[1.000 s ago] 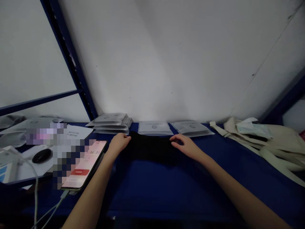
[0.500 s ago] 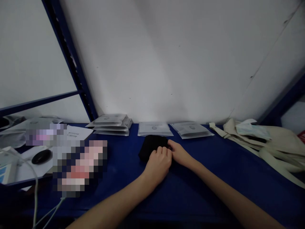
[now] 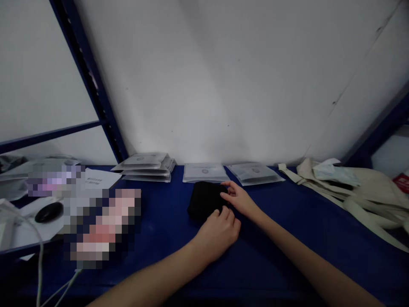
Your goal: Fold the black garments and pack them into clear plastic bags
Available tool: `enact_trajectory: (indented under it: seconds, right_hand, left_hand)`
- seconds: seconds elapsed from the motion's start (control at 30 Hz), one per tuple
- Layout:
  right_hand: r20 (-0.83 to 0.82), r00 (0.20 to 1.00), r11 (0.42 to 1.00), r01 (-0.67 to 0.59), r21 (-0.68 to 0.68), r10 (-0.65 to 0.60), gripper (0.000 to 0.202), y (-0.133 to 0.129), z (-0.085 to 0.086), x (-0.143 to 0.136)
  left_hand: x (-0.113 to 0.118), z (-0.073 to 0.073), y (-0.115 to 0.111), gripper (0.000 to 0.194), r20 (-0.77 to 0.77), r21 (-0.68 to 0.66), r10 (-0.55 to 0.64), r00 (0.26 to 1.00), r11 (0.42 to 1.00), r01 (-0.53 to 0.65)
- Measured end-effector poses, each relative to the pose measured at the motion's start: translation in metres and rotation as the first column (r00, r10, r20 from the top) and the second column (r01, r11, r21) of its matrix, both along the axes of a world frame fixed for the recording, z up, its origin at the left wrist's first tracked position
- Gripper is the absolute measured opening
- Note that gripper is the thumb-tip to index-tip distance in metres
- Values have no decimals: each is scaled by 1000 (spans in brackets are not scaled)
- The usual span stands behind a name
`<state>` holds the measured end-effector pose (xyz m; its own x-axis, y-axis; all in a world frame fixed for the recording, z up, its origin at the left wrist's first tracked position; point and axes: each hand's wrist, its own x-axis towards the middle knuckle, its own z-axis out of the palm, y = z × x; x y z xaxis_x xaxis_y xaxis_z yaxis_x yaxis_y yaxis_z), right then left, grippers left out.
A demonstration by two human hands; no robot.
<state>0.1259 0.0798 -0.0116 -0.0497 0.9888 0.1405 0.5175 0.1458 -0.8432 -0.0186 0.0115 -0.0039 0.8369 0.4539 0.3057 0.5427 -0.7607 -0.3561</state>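
A smooth dark-blue bench (image 3: 275, 251) stands against a pale wall (image 3: 271, 85), bearing a matte black cloth bundle (image 3: 204, 199) folded into a rounded block. The left hand (image 3: 220, 234), fingers curled, and right hand (image 3: 243, 201), fingers loosely parted, touch its right side; whether either grips cannot be told. Behind, frosted flat pouches (image 3: 194, 174) carry round emblems (image 3: 205, 171), lettering illegible.

Left hand (image 3: 220, 232) palm down, curled; right hand (image 3: 241, 199) just beyond, half curled. Left arm (image 3: 159, 273) slants rightward, right arm (image 3: 297, 238) leftward.
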Motion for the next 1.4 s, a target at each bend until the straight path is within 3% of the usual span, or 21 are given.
enact_trajectory:
  seconds: [0.1,0.2,0.37,0.5,0.57,0.63,0.7,0.77,0.83,0.97,1.07,1.13,1.23,1.33,1.4]
  right_hand:
    - [182,982,995,45,85,-60,34,0,0,4]
    - [211,977,989,0,147,-31,34,0,3,6]
    - [188,975,992,-124,37,115,34,2,5,7]
    - [196,972,991,-135,6,131,31,4,5,9]
    - [194,973,991,-131,-2,129,29,5,5,11]
    - [217,969,993,-118,-9,117,29,4,6,15]
    - [264,959,994,-103,-24,106,29,2,8,20]
    - [302,947,994,-100,-50,111,30,-1,11,25]
    - [317,940,991,-107,-81,128,31,-3,13,29]
    - [328,928,982,-138,-130,174,33,-6,16,33]
    - [333,922,977,-156,-145,196,33,-7,16,33]
    - [342,918,977,-157,-147,199,31,-7,16,33]
    - [324,924,975,-161,-151,203,30,-7,15,32]
    - [323,925,976,-158,-153,200,29,-8,16,30]
    - [359,916,979,-133,-152,180,29,-9,18,28]
  left_hand:
    - [0,-2,-1,16,-20,-10,-96,995,995,96]
    - [0,-1,-3,11,-21,-68,-201,979,978,200]
    - [-3,4,-10,10,9,-106,-353,936,930,352]
    - [-5,9,-12,14,81,-58,-432,898,898,437]
    - [-7,12,-7,13,174,-64,-343,923,932,358]
    - [-13,17,2,13,338,-115,-176,925,967,226]
    - [-22,23,13,15,529,-208,12,849,971,116]
    - [-33,28,24,16,664,-314,186,724,948,44]
    - [-43,31,35,16,707,-408,332,625,913,-24]
    - [-55,29,54,19,654,-519,503,565,842,-150]
    - [-60,26,62,19,622,-539,529,577,824,-174]
    - [-61,27,61,16,646,-486,457,612,864,-132]
    - [-58,32,51,14,646,-389,233,727,920,51]
    - [-50,33,37,18,476,-418,-7,879,878,234]
    - [-43,29,32,18,341,-444,-104,934,858,258]
